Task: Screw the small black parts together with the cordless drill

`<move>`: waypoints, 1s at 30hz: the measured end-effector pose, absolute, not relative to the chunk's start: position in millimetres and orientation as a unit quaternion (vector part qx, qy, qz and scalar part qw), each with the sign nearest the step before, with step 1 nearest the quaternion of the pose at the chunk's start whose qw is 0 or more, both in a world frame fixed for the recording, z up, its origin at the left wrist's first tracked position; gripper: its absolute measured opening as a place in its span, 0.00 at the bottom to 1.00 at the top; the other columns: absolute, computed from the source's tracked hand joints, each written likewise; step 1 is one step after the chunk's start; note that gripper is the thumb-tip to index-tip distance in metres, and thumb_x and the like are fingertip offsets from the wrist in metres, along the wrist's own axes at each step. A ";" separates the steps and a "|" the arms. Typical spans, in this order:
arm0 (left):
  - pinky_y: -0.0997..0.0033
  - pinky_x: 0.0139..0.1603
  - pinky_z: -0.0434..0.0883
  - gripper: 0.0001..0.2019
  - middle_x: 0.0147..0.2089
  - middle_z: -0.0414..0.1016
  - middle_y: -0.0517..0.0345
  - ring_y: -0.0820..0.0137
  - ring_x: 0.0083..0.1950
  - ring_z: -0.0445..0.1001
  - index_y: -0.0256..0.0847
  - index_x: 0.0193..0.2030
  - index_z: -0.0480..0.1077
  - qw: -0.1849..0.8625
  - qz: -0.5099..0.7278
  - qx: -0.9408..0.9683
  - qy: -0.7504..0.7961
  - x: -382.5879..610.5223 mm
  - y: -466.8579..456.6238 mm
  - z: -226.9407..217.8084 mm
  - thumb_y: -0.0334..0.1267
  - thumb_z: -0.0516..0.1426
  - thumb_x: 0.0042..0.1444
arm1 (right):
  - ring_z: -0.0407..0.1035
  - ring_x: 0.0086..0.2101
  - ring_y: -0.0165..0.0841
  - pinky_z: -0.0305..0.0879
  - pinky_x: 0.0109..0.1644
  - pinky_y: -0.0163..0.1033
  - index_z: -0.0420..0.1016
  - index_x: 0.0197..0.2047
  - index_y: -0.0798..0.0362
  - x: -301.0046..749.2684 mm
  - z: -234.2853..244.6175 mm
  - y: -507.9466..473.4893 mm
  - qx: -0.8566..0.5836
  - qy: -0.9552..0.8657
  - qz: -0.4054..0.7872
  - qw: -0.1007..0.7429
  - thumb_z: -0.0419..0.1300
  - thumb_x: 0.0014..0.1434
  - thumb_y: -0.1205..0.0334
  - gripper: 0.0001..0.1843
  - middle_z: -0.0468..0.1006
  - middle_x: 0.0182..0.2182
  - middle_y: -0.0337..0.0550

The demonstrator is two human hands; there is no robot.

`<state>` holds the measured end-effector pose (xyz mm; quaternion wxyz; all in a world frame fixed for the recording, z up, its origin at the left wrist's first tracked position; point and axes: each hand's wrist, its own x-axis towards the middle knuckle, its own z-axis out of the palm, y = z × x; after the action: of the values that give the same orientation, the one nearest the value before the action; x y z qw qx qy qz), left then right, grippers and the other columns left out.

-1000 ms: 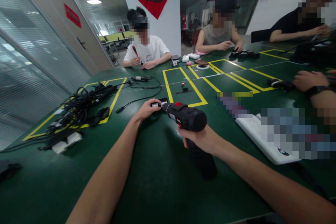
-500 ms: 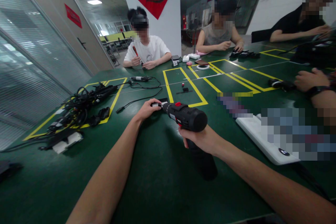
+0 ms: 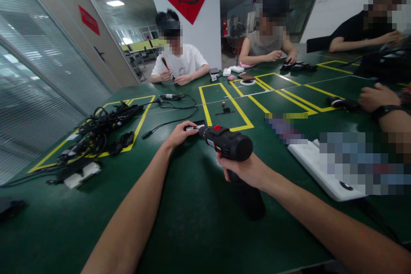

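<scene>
right hand (image 3: pixel 242 167) wraps its fingers round the handle of a black power drill (image 3: pixel 228 143), its chuck pointing away toward the far edge of the green table (image 3: pixel 184 218). left hand (image 3: pixel 181 134) has its fingertips at a small dark piece (image 3: pixel 199 123) with a pale patch, just ahead of the chuck; whether it pinches the piece or only steadies it, i cannot tell. the piece lies on the table between the near and far edges, and the drill's tip reaches it beside the left fingertips, though the contact is too small to make out. below, the drill's base hangs toward the near edge, with a stretch of green surface between the two forearms.

toward the left edge, a heap of black cables (image 3: pixel 99 130) sits over a yellow taped outline, and one loose cable (image 3: pixel 173 118) runs out to near the left hand. just beyond the piece, toward the far edge, a taped rectangle (image 3: pixel 207 109) holds a small black block (image 3: pixel 226 110). on the right, a white device (image 3: pixel 308 167) slants toward the near right corner, leaving a strip of table between it and the drill. past it, at the right edge, rests a co-worker's hand (image 3: pixel 380 97).
</scene>
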<state>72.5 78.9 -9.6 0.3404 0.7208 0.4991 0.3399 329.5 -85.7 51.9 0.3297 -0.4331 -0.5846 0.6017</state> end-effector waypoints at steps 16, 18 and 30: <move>0.60 0.55 0.68 0.26 0.53 0.76 0.52 0.59 0.51 0.72 0.41 0.54 0.73 0.354 0.340 0.708 0.507 75.4 73.3 -3.1 0.44 0.65 0.46 | 0.70 0.23 0.33 0.64 0.32 0.40 0.67 0.36 0.53 331.1 51.3 -85.5 -0.426 -0.595 0.601 0.321 0.60 0.52 0.66 0.07 0.71 0.20 0.35; 0.59 0.56 0.68 0.29 0.54 0.76 0.51 0.59 0.52 0.72 0.41 0.57 0.72 0.367 0.343 0.702 0.505 75.7 72.7 -3.0 0.43 0.65 0.46 | 0.69 0.22 0.32 0.64 0.32 0.40 0.67 0.37 0.53 330.6 52.6 -85.8 -0.430 -0.595 0.598 0.322 0.61 0.52 0.65 0.08 0.71 0.21 0.35; 0.60 0.54 0.71 0.43 0.55 0.71 0.48 0.62 0.50 0.74 0.41 0.67 0.57 0.425 0.379 0.663 0.486 72.8 81.9 -15.7 0.42 0.67 0.44 | 0.69 0.22 0.32 0.63 0.31 0.40 0.67 0.33 0.52 328.6 56.3 -86.9 -0.446 -0.587 0.596 0.319 0.60 0.51 0.67 0.06 0.70 0.19 0.35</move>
<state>72.8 81.9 -15.7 0.4249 0.6629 0.4864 0.3787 328.6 -86.9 56.3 0.3194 -0.4456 -0.5871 0.5956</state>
